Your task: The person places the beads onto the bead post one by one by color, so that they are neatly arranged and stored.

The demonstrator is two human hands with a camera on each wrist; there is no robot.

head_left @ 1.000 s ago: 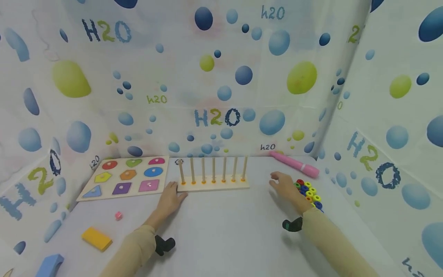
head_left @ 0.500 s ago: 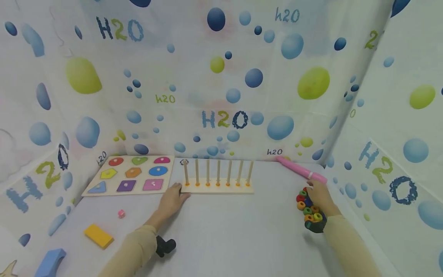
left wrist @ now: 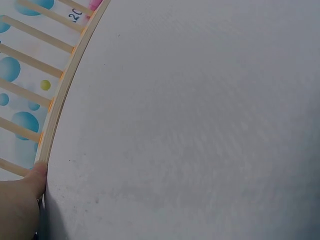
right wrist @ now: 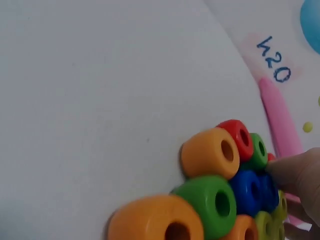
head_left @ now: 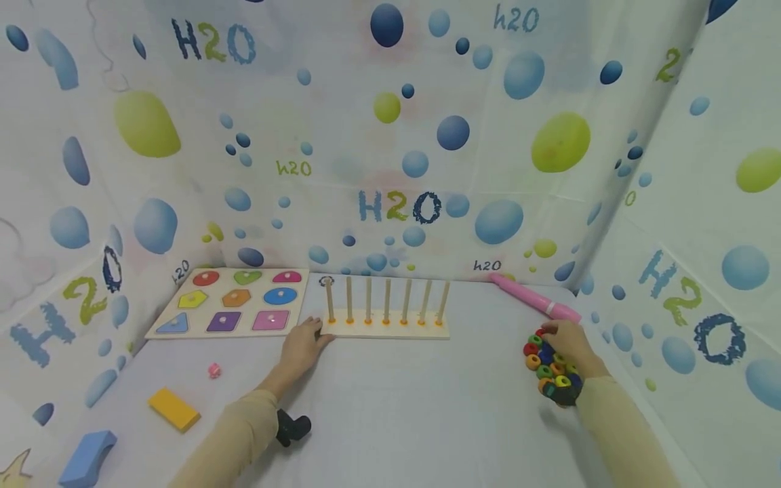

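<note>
A wooden peg board (head_left: 384, 332) with several upright pegs stands at the middle back of the table. My left hand (head_left: 300, 347) grips its left end; the thumb (left wrist: 37, 175) presses the front edge in the left wrist view, while the other fingers are mostly hidden. At the right lies a cluster of coloured beads (head_left: 545, 371) with holes, in red, green, orange, blue and yellow. My right hand (head_left: 570, 344) reaches over its far right side. In the right wrist view its thumb touches the beads near a blue bead (right wrist: 268, 191); whether a bead is pinched is hidden.
A shape puzzle board (head_left: 244, 325) lies left of the pegs. A pink marker-like stick (head_left: 537, 298) lies behind the beads. At left are a small pink piece (head_left: 214, 371), a yellow block (head_left: 173, 409) and a blue block (head_left: 88, 458). Patterned cloth walls (head_left: 342, 122) surround the table.
My right hand has moved right from beside the beads onto them, then stayed nearly still there. The left hand remains at the peg board's end. The head view has shifted slightly.
</note>
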